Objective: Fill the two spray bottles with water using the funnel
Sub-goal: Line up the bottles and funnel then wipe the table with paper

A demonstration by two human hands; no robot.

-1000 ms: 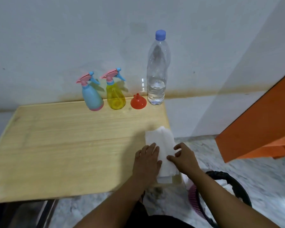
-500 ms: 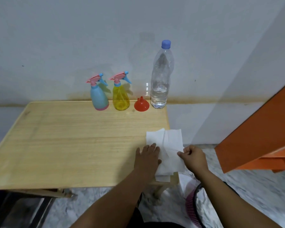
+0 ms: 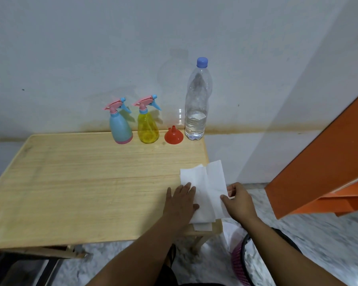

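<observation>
The left hand (image 3: pixel 181 202) lies flat, fingers spread, pressing a white paper towel (image 3: pixel 205 190) at the desk's (image 3: pixel 81 182) near right corner; the right hand (image 3: pixel 239 202) pinches the towel's right edge. Along the far edge stand the blue spray bottle (image 3: pixel 120 124), yellow spray bottle (image 3: pixel 147 122), inverted red funnel (image 3: pixel 173 135) and part-filled water bottle (image 3: pixel 197 104).

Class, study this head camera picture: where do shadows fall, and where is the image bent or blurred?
Head view: the water bottle casts a faint shadow up-left on the wall, the spray bottles small ones to their right; wide-angle bending curves the table edge; the forearms at the bottom edge look soft, while the right hand on the paper towel stays fairly sharp.
</observation>
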